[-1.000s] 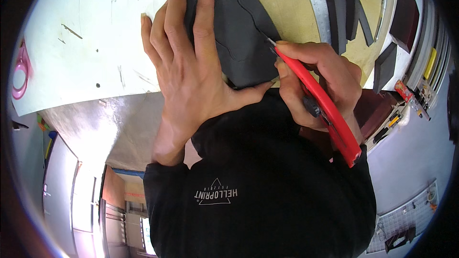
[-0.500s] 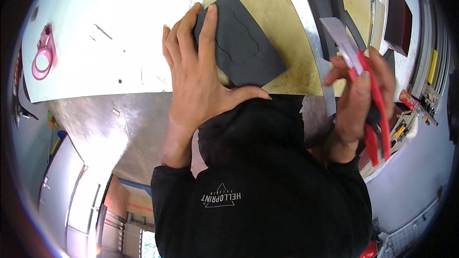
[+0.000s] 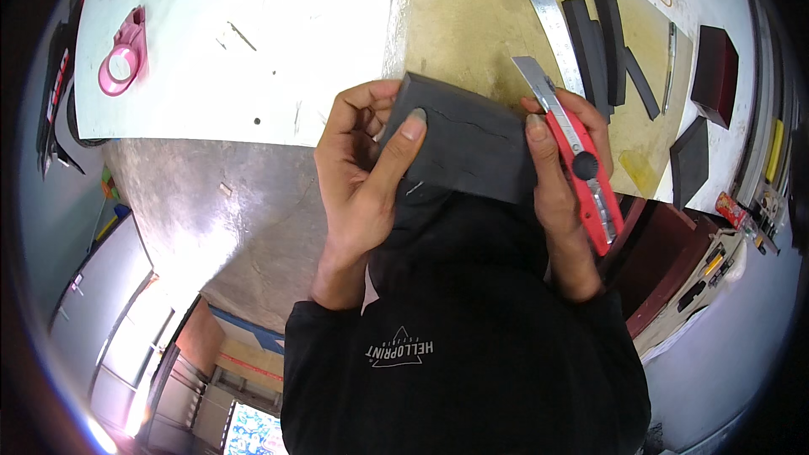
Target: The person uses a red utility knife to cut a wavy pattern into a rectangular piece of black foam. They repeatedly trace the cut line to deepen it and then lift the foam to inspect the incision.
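A dark grey foam-like block with wavy cut lines in its top is lifted off the table edge and held in front of me. My left hand grips its left end, thumb on the top face and fingers curled behind. At the other end, my right hand has its thumb and fingers closed near the block's right edge. The same hand carries a red snap-off utility knife, its wide blade extended and angled up to the left. Fingers behind the block are partly hidden.
Beyond the hands lies a yellowish cutting mat on the white table. It bears a steel ruler and several dark strips. A maroon block stands at the right, a pink tape dispenser at the left.
The block has come up off the mat, toward me, and turned. My left hand now pinches its end instead of pressing it flat. My right hand, with the knife, has moved left to the block.
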A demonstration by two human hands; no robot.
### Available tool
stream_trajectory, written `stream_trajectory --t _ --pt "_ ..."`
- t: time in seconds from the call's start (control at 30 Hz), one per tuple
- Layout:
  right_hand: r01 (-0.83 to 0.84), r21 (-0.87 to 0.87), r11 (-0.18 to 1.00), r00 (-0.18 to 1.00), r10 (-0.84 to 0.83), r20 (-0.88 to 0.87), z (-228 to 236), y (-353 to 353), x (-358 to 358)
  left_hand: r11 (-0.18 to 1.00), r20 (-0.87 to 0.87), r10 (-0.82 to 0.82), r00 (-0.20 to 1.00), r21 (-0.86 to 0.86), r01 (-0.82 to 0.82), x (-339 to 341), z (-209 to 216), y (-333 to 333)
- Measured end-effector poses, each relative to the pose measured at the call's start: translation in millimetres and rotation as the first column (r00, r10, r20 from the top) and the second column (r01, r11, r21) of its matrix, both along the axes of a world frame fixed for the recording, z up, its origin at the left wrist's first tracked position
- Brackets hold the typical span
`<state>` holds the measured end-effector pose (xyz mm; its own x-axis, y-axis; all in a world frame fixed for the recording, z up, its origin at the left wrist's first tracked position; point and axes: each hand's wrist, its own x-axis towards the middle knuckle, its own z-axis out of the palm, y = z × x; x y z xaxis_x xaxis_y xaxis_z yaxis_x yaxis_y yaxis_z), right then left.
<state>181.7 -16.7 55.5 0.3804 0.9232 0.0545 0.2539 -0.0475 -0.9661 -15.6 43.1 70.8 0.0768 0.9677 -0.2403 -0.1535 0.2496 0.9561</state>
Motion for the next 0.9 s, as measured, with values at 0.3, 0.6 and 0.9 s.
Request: stream_trajectory --t 0.3,0.6,0.9 --pt "-0.175 0.157 0.972 0.98 0.157 0.121 21.3 0.6 22.9 0.978 0.005 -0.194 0.981 -0.083 0.194 -9.5 8.7 -13.2" --pt "-0.149 0.245 0.958 0.987 0.13 0.089 15.6 -8.7 31.3 0.988 0.123 -0.141 0.982 -0.05 0.148 0.2 17.8 -26.0" --pt "-0.141 0.317 0.938 0.99 0.127 0.062 4.6 -15.1 35.0 0.979 0.137 -0.152 0.979 -0.115 0.168 -1.7 15.2 -30.0"
